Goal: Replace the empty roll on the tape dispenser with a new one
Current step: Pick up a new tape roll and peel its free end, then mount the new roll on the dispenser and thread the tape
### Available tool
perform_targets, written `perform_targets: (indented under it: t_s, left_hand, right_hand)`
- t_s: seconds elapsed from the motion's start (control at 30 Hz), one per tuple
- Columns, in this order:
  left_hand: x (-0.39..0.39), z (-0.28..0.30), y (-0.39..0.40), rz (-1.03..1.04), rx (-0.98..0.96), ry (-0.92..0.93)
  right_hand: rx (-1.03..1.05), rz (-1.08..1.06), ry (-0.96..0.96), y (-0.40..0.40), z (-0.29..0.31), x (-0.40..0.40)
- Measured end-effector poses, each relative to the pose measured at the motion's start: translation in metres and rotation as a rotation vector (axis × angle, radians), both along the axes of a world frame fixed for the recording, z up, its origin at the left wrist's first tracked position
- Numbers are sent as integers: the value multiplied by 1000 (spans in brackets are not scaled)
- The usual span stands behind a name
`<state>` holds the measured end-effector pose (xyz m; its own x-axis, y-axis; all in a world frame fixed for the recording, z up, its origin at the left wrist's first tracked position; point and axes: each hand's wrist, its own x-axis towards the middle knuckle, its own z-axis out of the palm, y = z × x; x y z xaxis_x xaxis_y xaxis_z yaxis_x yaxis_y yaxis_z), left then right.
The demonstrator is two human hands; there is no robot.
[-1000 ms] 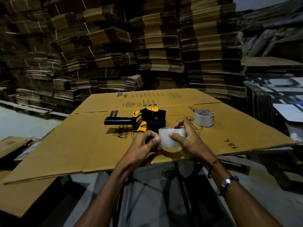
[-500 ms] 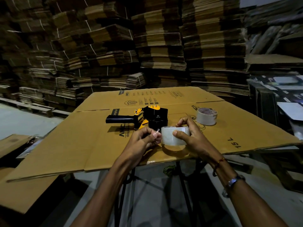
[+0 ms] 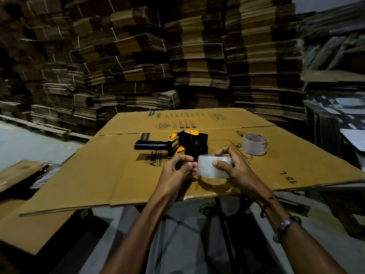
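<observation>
Both hands met on the new roll of clear tape (image 3: pixel 214 168), which was held just above the near edge of the cardboard sheet (image 3: pixel 98 175) covering the table. The right hand (image 3: pixel 235 171) had it in a firm grip, thumb on the near face of the band and fingers curled over the top and far side, so the roll's open core pointed up and down. The left hand (image 3: pixel 177 171) was at the roll's left flank, fingertips bunched in a narrow pinch against the tape surface; whether they already held a loose end I could not tell, though it looked like a search for the tape's starting edge.

Just beyond the roll, nearly touching it in this view, lay the tape dispenser (image 3: pixel 185 144) on its side. Its long axis ran left to right: the black handle pointed left of the roll, and the black and yellow head with the spindle sat directly behind the roll. My judgement is that the roll needed only a short carry straight away from the person to reach the spindle, with the right hand doing the carrying and the left hand nearer the handle to steady the tool.

Farther off, to the right of the roll and beyond it, a second roll (image 3: pixel 254 144) stood flat on the cardboard, well apart from both hands; it may be the spent one.
</observation>
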<state>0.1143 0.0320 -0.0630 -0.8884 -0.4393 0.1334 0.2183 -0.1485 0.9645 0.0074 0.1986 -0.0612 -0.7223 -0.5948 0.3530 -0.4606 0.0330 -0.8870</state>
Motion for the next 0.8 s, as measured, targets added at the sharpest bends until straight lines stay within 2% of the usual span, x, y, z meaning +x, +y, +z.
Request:
perform_targets:
  t_s: [0.3, 0.5, 0.63, 0.8]
  left_hand:
    - [3, -1, -2, -7, -45, -2]
    - [-5, -11, -18, 386, -445, -22]
    - [-27, -8, -26, 278, -610, -167]
    - [-61, -6, -27, 107, -659, -267]
  right_hand:
    - [-15, 8, -69, 2, -1, 1]
    - [-132, -10, -230, 9, 2, 1]
    - [-220, -51, -296, 12, 2, -2]
    - [-379, -42, -393, 14, 3, -5]
